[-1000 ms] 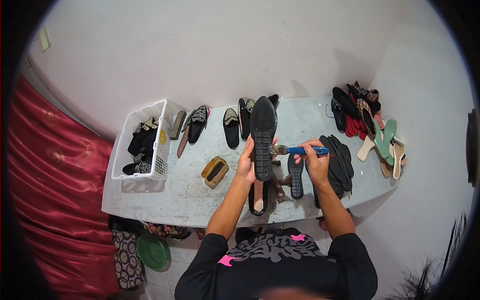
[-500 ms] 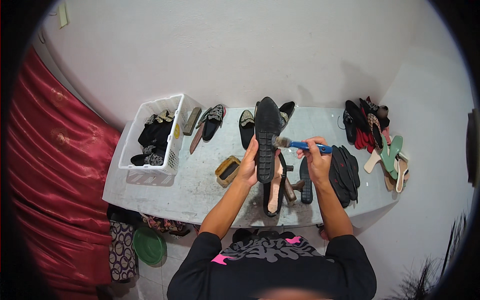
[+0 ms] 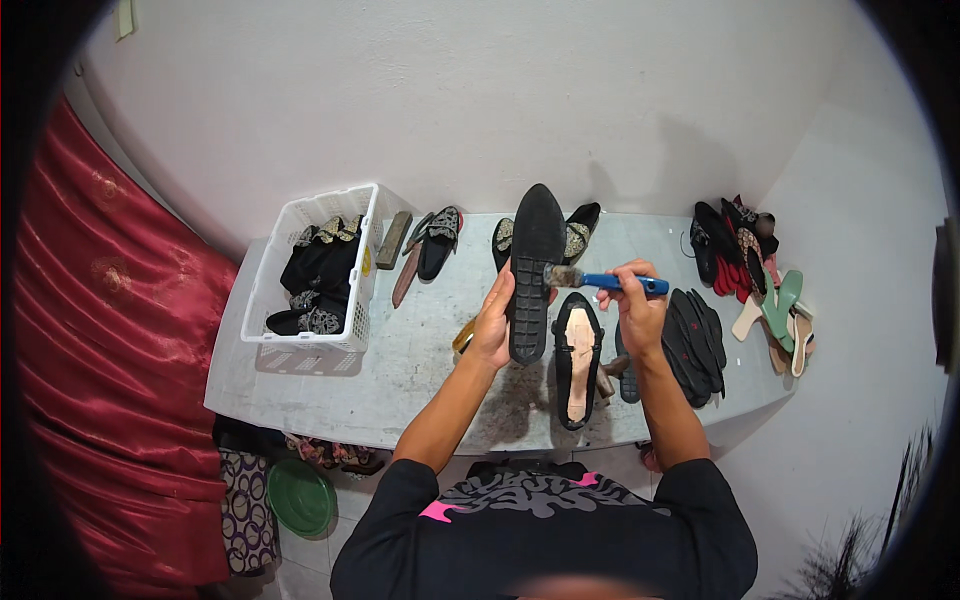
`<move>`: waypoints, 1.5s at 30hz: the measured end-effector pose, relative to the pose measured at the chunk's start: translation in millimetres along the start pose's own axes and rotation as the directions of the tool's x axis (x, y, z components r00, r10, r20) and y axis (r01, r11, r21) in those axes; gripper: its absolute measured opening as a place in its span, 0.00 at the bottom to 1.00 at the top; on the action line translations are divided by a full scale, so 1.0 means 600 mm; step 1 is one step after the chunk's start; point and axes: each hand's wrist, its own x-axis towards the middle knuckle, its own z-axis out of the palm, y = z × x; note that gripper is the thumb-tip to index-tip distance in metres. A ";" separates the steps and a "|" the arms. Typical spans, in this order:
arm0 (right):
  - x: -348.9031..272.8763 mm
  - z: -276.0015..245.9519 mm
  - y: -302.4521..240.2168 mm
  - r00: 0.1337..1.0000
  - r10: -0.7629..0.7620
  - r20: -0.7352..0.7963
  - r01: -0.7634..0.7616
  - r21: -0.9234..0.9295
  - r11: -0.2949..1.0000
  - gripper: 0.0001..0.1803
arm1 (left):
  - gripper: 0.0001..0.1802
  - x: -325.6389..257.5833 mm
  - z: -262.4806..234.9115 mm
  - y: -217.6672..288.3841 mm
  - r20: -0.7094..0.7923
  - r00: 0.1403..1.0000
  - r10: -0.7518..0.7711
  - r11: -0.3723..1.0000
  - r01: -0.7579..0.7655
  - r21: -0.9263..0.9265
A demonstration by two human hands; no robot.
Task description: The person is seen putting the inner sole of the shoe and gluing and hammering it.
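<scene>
A black shoe sole point(image 3: 540, 235) with a blocky tread is held up over the table, tread side facing me. My left hand point(image 3: 492, 325) is closed around its left edge. In my right hand point(image 3: 640, 303) is a paintbrush point(image 3: 612, 284) with a blue handle, its bristles against the sole's right edge. Below the brush lies a black shoe upper point(image 3: 578, 375), bottom up, its pale inner board showing. Partly behind my right forearm are a hammer point(image 3: 607, 380) and another black sole point(image 3: 628, 384).
A white plastic basket point(image 3: 352, 322) of shoes stands at the table's left. Decorated black shoes point(image 3: 438, 245) sit along the back. To the right are stacked black soles point(image 3: 693, 340), dark red-lined shoes point(image 3: 725, 250) and green shoe parts point(image 3: 783, 305). A red curtain point(image 3: 130, 380) hangs at left.
The held sole has swung slightly left relative to the shoe upper, which now shows fully below it. The brush remains at the sole's right edge.
</scene>
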 end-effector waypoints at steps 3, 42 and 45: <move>-0.029 0.014 0.021 0.986 0.153 0.062 -0.151 -0.031 0.988 0.07 | 0.28 0.002 -0.033 0.016 0.051 0.994 -0.101 0.984 0.107 -0.140; -0.059 0.073 0.058 0.974 0.096 0.204 -0.068 -0.140 0.988 0.10 | 0.29 0.015 -0.108 0.085 0.100 0.963 -0.251 0.879 0.270 -0.393; -0.044 0.079 0.041 0.972 0.003 0.233 0.020 -0.099 0.995 0.09 | 0.30 0.018 -0.110 0.088 0.206 0.948 -0.240 0.870 0.305 -0.388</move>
